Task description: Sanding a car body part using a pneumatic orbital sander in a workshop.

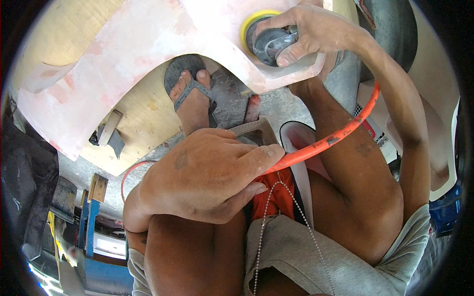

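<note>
My right hand [323, 30] grips a round, dark palm sander [272, 43] with a yellow-edged pad. The pad rests against a curved panel [163, 29], whitish with pink patches, close to its lower right corner. My thumb and fingers wrap the sander's body from the right. Lower down, my left hand [202, 170] is closed on an orange air hose [331, 140], pinched between thumb and fingers above my lap. From there the hose arcs up and right, passing behind my right forearm; its joint with the sander is hidden.
Under the panel's arch lie a pale wooden board [143, 106] and a small block with dark sandpaper [111, 133]. My sandalled foot [191, 96] stands there. A blue frame [90, 222] is at the lower left, another pale moulded panel [439, 123] at the right. A beaded chain [264, 219] hangs over my lap.
</note>
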`<state>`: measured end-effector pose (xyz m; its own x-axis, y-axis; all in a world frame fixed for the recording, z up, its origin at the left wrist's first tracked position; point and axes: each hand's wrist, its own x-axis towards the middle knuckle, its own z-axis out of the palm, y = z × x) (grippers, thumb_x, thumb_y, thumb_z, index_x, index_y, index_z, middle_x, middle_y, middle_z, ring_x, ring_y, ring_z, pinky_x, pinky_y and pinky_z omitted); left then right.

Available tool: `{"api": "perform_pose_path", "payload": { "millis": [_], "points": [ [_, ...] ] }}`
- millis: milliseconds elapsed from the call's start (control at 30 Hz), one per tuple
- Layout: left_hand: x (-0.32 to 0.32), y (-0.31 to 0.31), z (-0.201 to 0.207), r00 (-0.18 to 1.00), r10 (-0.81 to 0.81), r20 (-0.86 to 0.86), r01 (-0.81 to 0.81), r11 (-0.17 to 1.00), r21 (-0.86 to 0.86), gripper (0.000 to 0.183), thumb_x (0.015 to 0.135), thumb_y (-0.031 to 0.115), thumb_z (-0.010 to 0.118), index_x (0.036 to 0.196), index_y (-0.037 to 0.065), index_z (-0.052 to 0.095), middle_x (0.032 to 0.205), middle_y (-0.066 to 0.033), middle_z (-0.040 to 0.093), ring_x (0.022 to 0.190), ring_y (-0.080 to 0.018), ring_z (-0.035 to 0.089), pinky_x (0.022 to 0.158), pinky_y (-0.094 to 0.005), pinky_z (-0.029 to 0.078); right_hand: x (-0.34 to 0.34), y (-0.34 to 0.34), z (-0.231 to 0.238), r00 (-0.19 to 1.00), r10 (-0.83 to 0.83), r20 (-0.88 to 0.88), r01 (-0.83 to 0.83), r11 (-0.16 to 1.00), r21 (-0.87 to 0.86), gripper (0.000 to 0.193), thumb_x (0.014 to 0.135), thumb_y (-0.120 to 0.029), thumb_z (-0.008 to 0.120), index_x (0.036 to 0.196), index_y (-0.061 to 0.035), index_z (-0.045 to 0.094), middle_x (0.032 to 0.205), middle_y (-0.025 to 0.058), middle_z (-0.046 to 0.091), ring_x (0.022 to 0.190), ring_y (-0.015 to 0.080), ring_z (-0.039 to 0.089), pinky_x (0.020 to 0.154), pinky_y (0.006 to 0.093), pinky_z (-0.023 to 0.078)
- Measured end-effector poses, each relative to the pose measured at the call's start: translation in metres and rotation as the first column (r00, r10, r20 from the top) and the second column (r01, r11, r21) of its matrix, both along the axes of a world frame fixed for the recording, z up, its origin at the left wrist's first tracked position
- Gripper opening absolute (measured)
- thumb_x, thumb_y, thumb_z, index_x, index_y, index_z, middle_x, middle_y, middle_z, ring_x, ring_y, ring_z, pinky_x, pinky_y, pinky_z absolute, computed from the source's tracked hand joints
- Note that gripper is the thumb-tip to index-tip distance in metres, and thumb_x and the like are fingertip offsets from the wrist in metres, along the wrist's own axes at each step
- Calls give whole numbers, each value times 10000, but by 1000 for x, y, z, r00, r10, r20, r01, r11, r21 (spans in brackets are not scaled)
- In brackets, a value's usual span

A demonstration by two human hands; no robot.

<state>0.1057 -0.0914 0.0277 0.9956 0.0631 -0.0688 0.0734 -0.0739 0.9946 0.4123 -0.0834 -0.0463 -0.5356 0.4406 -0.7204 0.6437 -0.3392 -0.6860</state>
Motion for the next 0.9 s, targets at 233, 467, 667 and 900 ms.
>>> {"api": "perform_pose_path", "payload": {
  "millis": [233, 467, 667, 900],
  "points": [
    [0, 1, 0, 1000, -7, -20, 7, 1000, -26, 551, 837, 116, 764, 1300, -54, 519, 865, -137, 682, 697, -352, 638, 659, -421, 502, 0, 3, -1, 999, 12, 41, -8, 997, -82, 703, 808, -360, 868, 1426, -138, 617, 1271, 139, 726, 1118, 260, 708, 993, 355, 543],
    [1, 2, 2, 1000, 8, -15, -8, 1000, -1, 552, 827, 120, 775, 1292, -51, 530, 887, -137, 691, 707, -356, 642, 666, -427, 505, 5, 12, 6, 975, -188, -120, 191, 981, 16, 699, 793, -330, 885, 1402, -96, 633, 1239, 124, 739, 1088, 211, 703, 974, 324, 529],
    [1, 6, 3, 998, -27, -61, 25, 999, -32, 547, 827, 116, 775, 1297, -43, 545, 913, -138, 702, 729, -353, 649, 680, -425, 508, 0, 11, 1, 994, -52, -98, 35, 984, -175, 693, 792, -369, 878, 1390, -109, 645, 1231, 128, 744, 1063, 226, 719, 940, 331, 545],
    [2, 3, 3, 999, -4, -42, 3, 1000, -17, 532, 831, 119, 771, 1289, -47, 556, 911, -147, 707, 717, -357, 651, 674, -425, 511, -1, 4, 1, 999, 36, -24, -36, 999, 7, 631, 812, -348, 860, 1371, -134, 660, 1198, 122, 756, 1031, 256, 725, 906, 349, 550]
  ]
}}
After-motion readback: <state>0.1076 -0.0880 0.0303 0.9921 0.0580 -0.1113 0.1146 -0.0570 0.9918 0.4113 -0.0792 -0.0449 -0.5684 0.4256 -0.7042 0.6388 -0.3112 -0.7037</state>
